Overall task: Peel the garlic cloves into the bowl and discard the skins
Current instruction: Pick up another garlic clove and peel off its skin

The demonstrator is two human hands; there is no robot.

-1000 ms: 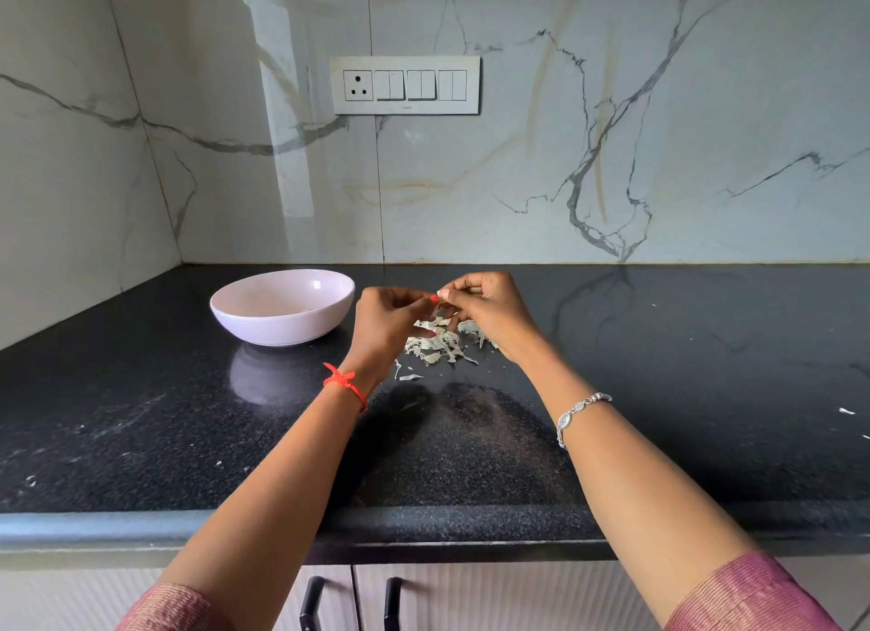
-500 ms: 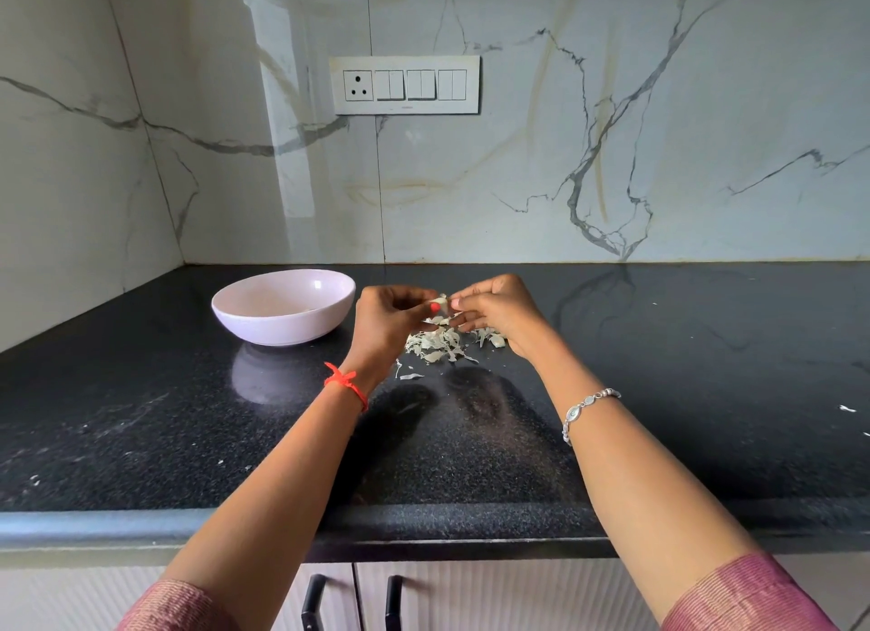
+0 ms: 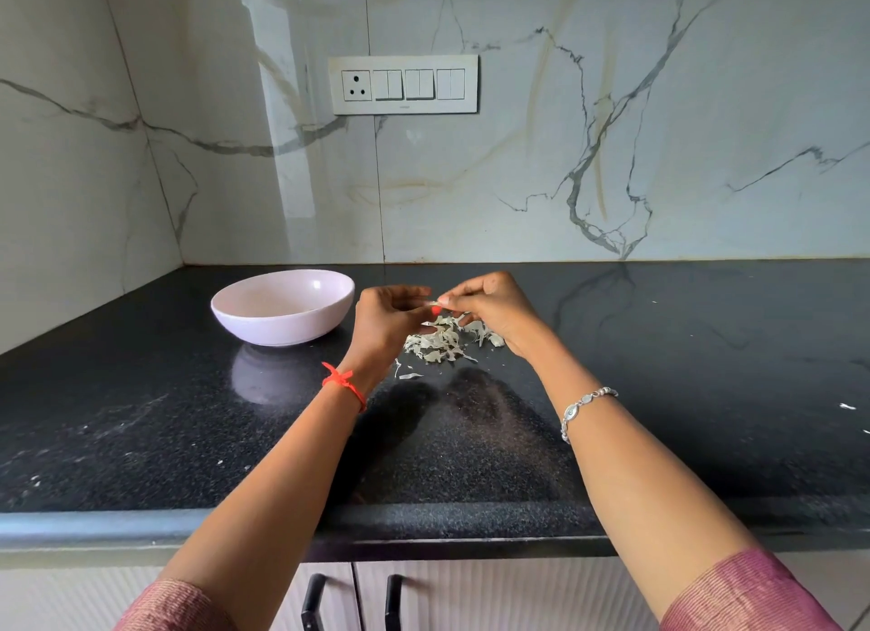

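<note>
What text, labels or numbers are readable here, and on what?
No readable text.
White wall switch panel: tiny mark on its lower edge, too small to read.
Pale pink round bowl, black speckled stone counter: no lettering.

Single view: a head-worn wide-angle camera, above the front edge of the counter (image 3: 141, 442), facing forward and down toward the wall (image 3: 518, 183) at 12 o'clock. Close range: left hand (image 3: 386, 322) and right hand (image 3: 494, 308) near frame centre.
</note>
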